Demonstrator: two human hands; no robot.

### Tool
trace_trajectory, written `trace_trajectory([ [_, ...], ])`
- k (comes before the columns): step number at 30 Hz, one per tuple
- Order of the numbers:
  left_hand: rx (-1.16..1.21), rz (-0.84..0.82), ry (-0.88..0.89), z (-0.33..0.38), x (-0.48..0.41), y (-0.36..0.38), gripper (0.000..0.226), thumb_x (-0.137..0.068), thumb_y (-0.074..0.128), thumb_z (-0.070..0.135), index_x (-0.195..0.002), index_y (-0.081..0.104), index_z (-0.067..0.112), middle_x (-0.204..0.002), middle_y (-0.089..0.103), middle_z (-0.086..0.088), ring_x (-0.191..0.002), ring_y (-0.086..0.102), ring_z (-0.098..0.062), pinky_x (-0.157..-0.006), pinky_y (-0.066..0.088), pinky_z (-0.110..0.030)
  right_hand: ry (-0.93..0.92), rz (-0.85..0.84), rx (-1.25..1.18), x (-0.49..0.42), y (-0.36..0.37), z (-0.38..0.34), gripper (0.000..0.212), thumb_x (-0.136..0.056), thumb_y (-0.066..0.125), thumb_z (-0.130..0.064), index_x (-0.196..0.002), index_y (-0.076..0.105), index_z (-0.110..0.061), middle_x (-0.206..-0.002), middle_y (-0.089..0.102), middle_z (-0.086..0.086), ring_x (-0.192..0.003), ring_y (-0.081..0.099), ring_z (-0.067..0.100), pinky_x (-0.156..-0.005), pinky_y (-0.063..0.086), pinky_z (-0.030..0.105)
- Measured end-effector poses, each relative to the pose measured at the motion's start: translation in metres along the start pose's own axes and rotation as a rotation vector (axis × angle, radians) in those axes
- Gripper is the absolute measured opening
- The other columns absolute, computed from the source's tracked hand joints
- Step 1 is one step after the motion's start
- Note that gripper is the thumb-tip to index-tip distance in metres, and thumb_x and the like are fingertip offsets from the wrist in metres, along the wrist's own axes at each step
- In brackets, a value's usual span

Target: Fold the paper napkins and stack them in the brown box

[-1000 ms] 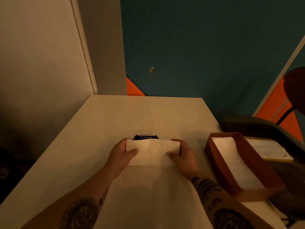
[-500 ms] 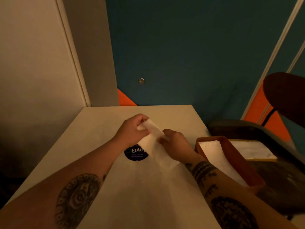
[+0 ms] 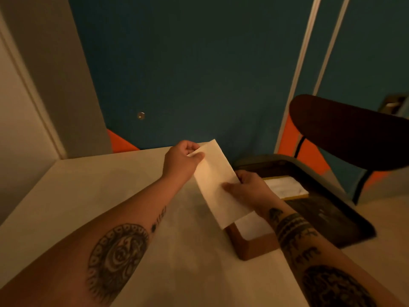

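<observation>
A folded white paper napkin (image 3: 218, 185), long and narrow, is held in the air above the table's right side. My left hand (image 3: 181, 161) pinches its far end. My right hand (image 3: 249, 188) grips its right edge near the middle. The napkin's near end hangs over the brown box (image 3: 254, 245), which stands at the table's right edge. Inside the box lies a stack of folded napkins (image 3: 252, 227), partly hidden by the held napkin and my right forearm.
The pale table (image 3: 99, 196) spreads to the left and near side. Right of it stands a dark chair (image 3: 345, 138), with a flat tray of unfolded napkins (image 3: 285, 187) on its seat. A teal wall rises behind.
The napkin lay on the table under both hands; both hands have lifted it, turned it lengthwise and carried it right, over the brown box. The view has swung right.
</observation>
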State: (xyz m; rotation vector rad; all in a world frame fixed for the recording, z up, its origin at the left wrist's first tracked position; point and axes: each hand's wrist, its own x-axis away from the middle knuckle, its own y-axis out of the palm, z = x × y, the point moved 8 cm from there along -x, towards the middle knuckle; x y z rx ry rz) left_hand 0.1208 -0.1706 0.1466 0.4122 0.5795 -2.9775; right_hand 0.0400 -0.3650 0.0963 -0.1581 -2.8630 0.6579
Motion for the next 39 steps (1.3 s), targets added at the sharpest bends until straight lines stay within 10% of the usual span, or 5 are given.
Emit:
trace_trajectory([
  [3, -0.045, -0.047, -0.001, 0.005, 0.004, 0.044, 0.018, -0.089, 0.076, 0.024, -0.105, 0.067, 0.024, -0.106, 0.067, 0.008, -0.097, 0.064, -0.011, -0.065, 0.043, -0.015, 0.068, 0.059, 0.074, 0.005, -0.026, 0.023, 0.036, -0.092, 0.069, -0.039, -0.125, 0.060, -0.028, -0.096, 0.066, -0.009, -0.083, 0.066, 0.014, -0.052, 0.053, 0.026],
  [9, -0.272, -0.139, 0.006, -0.007, 0.012, 0.105, 0.020, -0.092, 0.074, 0.025, -0.111, 0.068, 0.023, -0.116, 0.070, 0.001, -0.097, 0.061, -0.013, -0.069, 0.044, -0.019, 0.183, 0.098, 0.174, -0.001, -0.040, 0.063, 0.039, -0.093, 0.068, -0.032, -0.129, 0.058, -0.019, -0.103, 0.063, -0.004, -0.105, 0.063, 0.022, -0.092, 0.056, 0.040],
  [19, -0.729, -0.279, 0.135, -0.034, 0.016, 0.141, 0.027, -0.089, 0.076, 0.033, -0.115, 0.069, 0.028, -0.113, 0.073, 0.002, -0.099, 0.068, -0.020, -0.080, 0.058, -0.030, 0.065, 0.058, 0.552, -0.007, -0.031, 0.068, 0.043, -0.096, 0.065, -0.027, -0.134, 0.051, -0.017, -0.126, 0.063, 0.007, -0.112, 0.061, 0.022, -0.094, 0.048, 0.032],
  [35, -0.539, -0.254, -0.047, -0.058, 0.011, 0.125, 0.025, -0.096, 0.067, 0.016, -0.119, 0.068, 0.024, -0.121, 0.071, -0.002, -0.111, 0.067, -0.022, -0.094, 0.057, -0.034, 0.158, -0.060, 0.442, -0.004, -0.003, 0.089, 0.099, -0.084, 0.079, -0.036, -0.158, 0.015, -0.018, -0.157, 0.030, 0.008, -0.142, 0.035, 0.029, -0.117, 0.034, 0.043],
  [39, -0.502, -0.236, -0.026, -0.055, 0.007, 0.108, 0.033, -0.097, 0.065, 0.027, -0.130, 0.065, 0.025, -0.132, 0.067, -0.001, -0.118, 0.064, -0.024, -0.096, 0.055, -0.035, 0.074, 0.108, 0.801, -0.005, -0.005, 0.068, 0.084, -0.090, 0.071, -0.034, -0.155, 0.022, -0.013, -0.149, 0.042, 0.013, -0.127, 0.053, 0.028, -0.106, 0.048, 0.040],
])
